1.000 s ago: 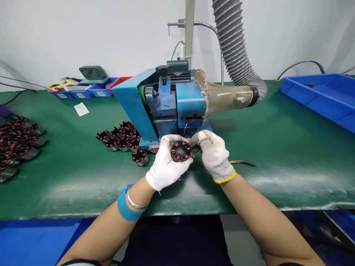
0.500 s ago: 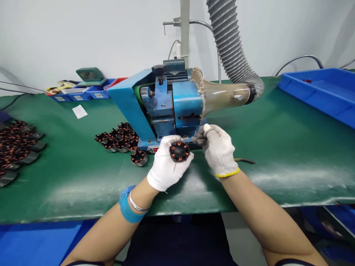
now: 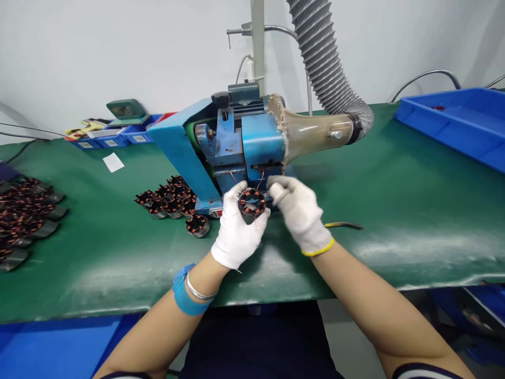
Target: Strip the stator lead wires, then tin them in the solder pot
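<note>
1. Head view, centre of frame: one copper-wound ring [image 3: 258,210], held by the left gloved hand [image 3: 238,231], fingers wrapped about its side.
2. Ring's orientation: open face towards the wearer, central axis running towards the camera; a loose wire [image 3: 261,179] points to frame top.
3. Right gloved hand [image 3: 299,213], just right of it: fingers curled narrow; contents, I cannot tell.
4. Blue machine [image 3: 263,139], upper centre.

Blue machine [image 3: 263,138] blocks fwd reach; wound cores [image 3: 169,200] crowd its L foot. Tabletop [image 3: 394,210] open R of R hand [image 3: 302,215] to blue tray [image 3: 450,136], except low yellow-black rod [image 3: 344,225]. Gap btwn R hand & machine prob. tight.
</note>
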Demonstrator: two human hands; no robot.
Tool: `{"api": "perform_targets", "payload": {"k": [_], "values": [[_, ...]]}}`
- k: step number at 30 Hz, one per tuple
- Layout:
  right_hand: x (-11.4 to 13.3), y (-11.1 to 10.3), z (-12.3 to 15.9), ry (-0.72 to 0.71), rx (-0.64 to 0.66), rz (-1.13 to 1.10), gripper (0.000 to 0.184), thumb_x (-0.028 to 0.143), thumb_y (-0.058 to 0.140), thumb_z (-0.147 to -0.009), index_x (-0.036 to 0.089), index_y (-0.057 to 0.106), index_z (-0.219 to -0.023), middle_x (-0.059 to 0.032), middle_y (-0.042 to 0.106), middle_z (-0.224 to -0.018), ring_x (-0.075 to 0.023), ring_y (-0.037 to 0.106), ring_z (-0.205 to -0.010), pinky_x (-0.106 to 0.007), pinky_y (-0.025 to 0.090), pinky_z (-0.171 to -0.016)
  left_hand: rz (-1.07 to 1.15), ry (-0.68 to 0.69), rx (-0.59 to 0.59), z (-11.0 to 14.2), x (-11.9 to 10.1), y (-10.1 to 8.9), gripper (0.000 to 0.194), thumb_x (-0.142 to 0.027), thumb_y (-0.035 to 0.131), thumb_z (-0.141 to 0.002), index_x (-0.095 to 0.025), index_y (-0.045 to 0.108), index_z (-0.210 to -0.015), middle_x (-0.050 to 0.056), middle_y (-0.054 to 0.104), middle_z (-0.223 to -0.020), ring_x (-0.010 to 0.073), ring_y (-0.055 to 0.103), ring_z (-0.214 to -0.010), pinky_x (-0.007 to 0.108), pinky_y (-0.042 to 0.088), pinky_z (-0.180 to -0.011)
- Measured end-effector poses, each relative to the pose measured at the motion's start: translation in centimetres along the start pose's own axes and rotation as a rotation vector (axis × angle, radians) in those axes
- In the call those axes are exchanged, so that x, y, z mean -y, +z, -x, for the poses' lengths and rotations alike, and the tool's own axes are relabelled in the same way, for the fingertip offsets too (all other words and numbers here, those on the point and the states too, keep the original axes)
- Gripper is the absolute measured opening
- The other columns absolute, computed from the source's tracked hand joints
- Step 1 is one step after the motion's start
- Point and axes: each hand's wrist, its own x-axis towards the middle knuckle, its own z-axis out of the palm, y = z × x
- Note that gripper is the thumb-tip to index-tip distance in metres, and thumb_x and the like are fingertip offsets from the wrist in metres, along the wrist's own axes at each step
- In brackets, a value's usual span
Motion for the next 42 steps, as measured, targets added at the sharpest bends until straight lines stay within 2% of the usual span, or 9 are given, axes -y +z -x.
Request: {"api": "perform_targets", "payload": {"k": [3,5,11,16,26,32,35,37,42], "values": [[-0.6,1.4,1.2,-0.054,0.149,0.056,0.057,0.047,0.076,-0.066,0.018,0.063,-0.114,-0.0111,0.067,-0.118,-0.0263,0.065,-0.108,-0.042,0.053,-0.098,0.043,-0.042,0.027,-0.3,0.5,0.6,0.06,-0.023,0.066,-0.078,-0.019,0.042,-0.133,0.014,0.056,-0.128,0.0257,0.06,-0.121,0.044,0.052,-0.104],[-0.8,2.1,1.3,-0.066,0.153,0.034,0.053,0.042,0.069,-0.07,0.018,0.061,-0.116,-0.0112,0.067,-0.121,-0.0261,0.064,-0.11,-0.042,0.051,-0.102,0.061,-0.052,0.01,-0.7,0.8,1.1,0.058,-0.021,0.065,-0.076,-0.017,0.045,-0.13,0.014,0.057,-0.125,0.0254,0.061,-0.118,0.043,0.053,-0.103],[-0.6,2.5,-0.1,0.022,0.114,-0.125,0.044,0.031,0.058,-0.071,0.018,0.061,-0.113,-0.0065,0.069,-0.114,-0.0228,0.063,-0.109,-0.04,0.05,-0.104,0.025,-0.032,-0.053,-2.4,0.5,2.0,0.053,-0.022,0.069,-0.071,-0.017,0.053,-0.121,0.011,0.06,-0.117,0.0238,0.065,-0.108,0.041,0.055,-0.098],[-0.6,2.5,-0.2,0.017,0.128,-0.25,0.039,0.027,0.058,-0.07,0.02,0.062,-0.108,-0.0036,0.069,-0.109,-0.0194,0.064,-0.104,-0.036,0.052,-0.101,-0.016,-0.02,-0.061,-2.9,0.2,1.9,0.051,-0.022,0.071,-0.069,-0.017,0.056,-0.118,0.01,0.062,-0.114,0.0235,0.066,-0.105,0.039,0.055,-0.096],[-0.8,2.3,-0.4,0.066,0.12,-0.32,0.035,0.031,0.059,-0.074,0.022,0.063,-0.107,-0.0022,0.069,-0.103,-0.0172,0.065,-0.098,-0.035,0.051,-0.1,0.013,-0.062,-0.042,-3.3,-0.2,2.2,0.053,-0.021,0.072,-0.066,-0.019,0.058,-0.116,0.008,0.065,-0.112,0.0233,0.068,-0.103,0.038,0.056,-0.094],[-0.8,1.6,0.1,0.056,0.056,-0.283,0.039,0.027,0.061,-0.067,0.021,0.064,-0.106,-0.0026,0.069,-0.103,-0.0186,0.065,-0.098,-0.038,0.051,-0.1,0.04,0.027,-0.025,-2.5,0.1,2.8,0.053,-0.02,0.072,-0.068,-0.018,0.056,-0.119,0.01,0.063,-0.114,0.0235,0.066,-0.108,0.039,0.055,-0.097],[-1.0,1.3,1.0,-0.016,0.064,-0.139,0.043,0.028,0.065,-0.067,0.021,0.062,-0.109,-0.0046,0.069,-0.105,-0.0206,0.065,-0.098,-0.039,0.053,-0.096,0.094,0.042,-0.029,-1.6,0.3,2.6,0.053,-0.024,0.072,-0.071,-0.018,0.054,-0.12,0.011,0.062,-0.117,0.0238,0.066,-0.109,0.04,0.055,-0.097],[-1.2,1.1,1.8,-0.143,0.105,-0.027,0.044,0.033,0.068,-0.07,0.02,0.062,-0.111,-0.0065,0.067,-0.109,-0.022,0.064,-0.101,-0.039,0.052,-0.096,0.126,0.03,-0.05,-0.9,0.0,2.0,0.053,-0.026,0.074,-0.07,-0.018,0.053,-0.119,0.011,0.062,-0.115,0.0238,0.066,-0.108,0.041,0.055,-0.097],[-1.1,0.4,3.3,-0.398,0.365,0.114,0.042,0.049,0.063,-0.083,0.019,0.062,-0.112,-0.009,0.064,-0.109,-0.0237,0.063,-0.101,-0.04,0.053,-0.092,0.138,-0.098,-0.008,2.9,-1.2,-1.9,0.049,-0.029,0.077,-0.069,-0.021,0.056,-0.112,0.007,0.065,-0.106,0.0212,0.068,-0.097,0.039,0.058,-0.09]]}}
